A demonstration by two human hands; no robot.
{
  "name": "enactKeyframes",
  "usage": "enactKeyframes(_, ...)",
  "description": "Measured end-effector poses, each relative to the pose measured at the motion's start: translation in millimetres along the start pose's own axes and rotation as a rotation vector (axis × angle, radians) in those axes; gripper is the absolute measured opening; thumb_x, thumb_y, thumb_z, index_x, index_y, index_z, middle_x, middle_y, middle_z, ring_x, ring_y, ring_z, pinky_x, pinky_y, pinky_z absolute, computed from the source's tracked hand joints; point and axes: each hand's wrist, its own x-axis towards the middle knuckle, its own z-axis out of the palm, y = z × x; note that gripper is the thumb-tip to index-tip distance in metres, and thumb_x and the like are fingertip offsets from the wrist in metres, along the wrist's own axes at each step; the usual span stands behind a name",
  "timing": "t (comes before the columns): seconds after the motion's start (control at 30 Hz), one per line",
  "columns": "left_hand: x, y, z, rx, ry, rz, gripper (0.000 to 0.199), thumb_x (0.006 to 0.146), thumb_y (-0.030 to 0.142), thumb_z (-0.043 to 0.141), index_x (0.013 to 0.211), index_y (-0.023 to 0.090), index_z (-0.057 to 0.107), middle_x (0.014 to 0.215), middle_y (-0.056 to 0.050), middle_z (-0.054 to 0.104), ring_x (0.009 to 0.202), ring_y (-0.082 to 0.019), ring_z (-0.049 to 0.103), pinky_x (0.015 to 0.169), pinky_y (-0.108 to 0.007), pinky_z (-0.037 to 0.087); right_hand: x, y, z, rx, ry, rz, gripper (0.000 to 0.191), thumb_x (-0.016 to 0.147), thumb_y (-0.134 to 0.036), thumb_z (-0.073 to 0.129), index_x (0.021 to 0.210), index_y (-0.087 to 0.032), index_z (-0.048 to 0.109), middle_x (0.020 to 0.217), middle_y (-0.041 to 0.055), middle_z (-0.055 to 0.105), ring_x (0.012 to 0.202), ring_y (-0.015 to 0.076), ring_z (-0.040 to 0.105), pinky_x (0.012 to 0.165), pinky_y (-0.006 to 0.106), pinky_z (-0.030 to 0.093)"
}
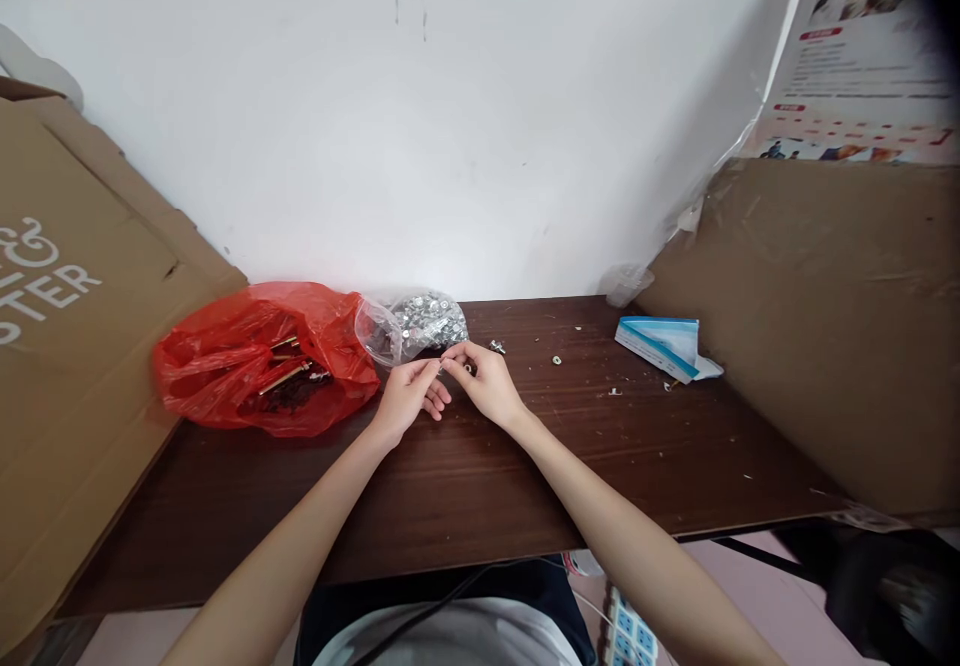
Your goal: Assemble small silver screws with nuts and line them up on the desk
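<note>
Above the dark brown table (465,486), my left hand (407,401) and my right hand (486,384) meet at their fingertips. A tiny item is pinched between them, too small to name. The thumb and index finger of my left hand press on it while the other fingers curl loosely. My right hand pinches it from the other side. Just behind the hands lies a clear plastic bag (431,320) of small silvery metal parts. To the left, an open red plastic bag (262,356) holds gold-coloured and dark pieces.
Small metal parts (497,347) and a ring-like piece (556,360) lie right of the hands. Farther right are a blue-and-white packet (660,346) and a clear cup (627,284). Cardboard panels stand on both sides, with a white wall behind. A power strip (628,631) is below the front edge.
</note>
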Motion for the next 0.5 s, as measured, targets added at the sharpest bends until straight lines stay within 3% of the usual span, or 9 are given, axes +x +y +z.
enactKeyframes(0.13, -1, 2, 1.3, -0.004, 0.004, -0.027, 0.056, 0.081, 0.044, 0.060, 0.122, 0.008, 0.052, 0.054, -0.003, 0.063, 0.044, -0.013, 0.056, 0.040, -0.022, 0.047, 9, 7, -19, -0.008, 0.098, 0.025, 0.020, 0.083, -0.033, 0.056, 0.087, -0.017, 0.066, 0.073, 0.0027, 0.064, 0.067, 0.0154, 0.056, 0.065, 0.028, 0.043)
enactKeyframes(0.2, -1, 2, 0.4, 0.004, -0.011, -0.029, 0.059, 0.080, 0.042, 0.061, 0.127, 0.008, 0.048, 0.055, -0.003, 0.063, 0.045, -0.013, 0.056, 0.042, -0.023, 0.048, 14, 13, -36, -0.073, 0.156, 0.051, 0.024, 0.082, -0.036, 0.057, 0.088, -0.016, 0.067, 0.071, 0.0031, 0.064, 0.065, 0.0158, 0.055, 0.063, 0.028, 0.042)
enactKeyframes(0.37, 2, -3, -2.8, 0.073, -0.072, 0.008, 0.044, 0.077, 0.039, 0.064, 0.110, 0.009, 0.060, 0.052, 0.000, 0.058, 0.043, -0.011, 0.053, 0.040, -0.021, 0.046, 20, 40, -82, -0.278, 0.297, 0.199, 0.027, 0.080, -0.037, 0.054, 0.084, -0.014, 0.068, 0.064, 0.0033, 0.062, 0.060, 0.0164, 0.054, 0.062, 0.029, 0.039)
enactKeyframes(0.5, 4, -6, -4.3, 0.121, -0.099, 0.026, 0.037, 0.078, 0.038, 0.063, 0.103, 0.011, 0.064, 0.051, 0.001, 0.056, 0.041, -0.009, 0.050, 0.038, -0.020, 0.044, 19, 58, -103, -0.444, 0.337, 0.341, 0.023, 0.076, -0.035, 0.056, 0.079, -0.016, 0.070, 0.058, 0.0019, 0.060, 0.056, 0.0166, 0.052, 0.060, 0.029, 0.037)
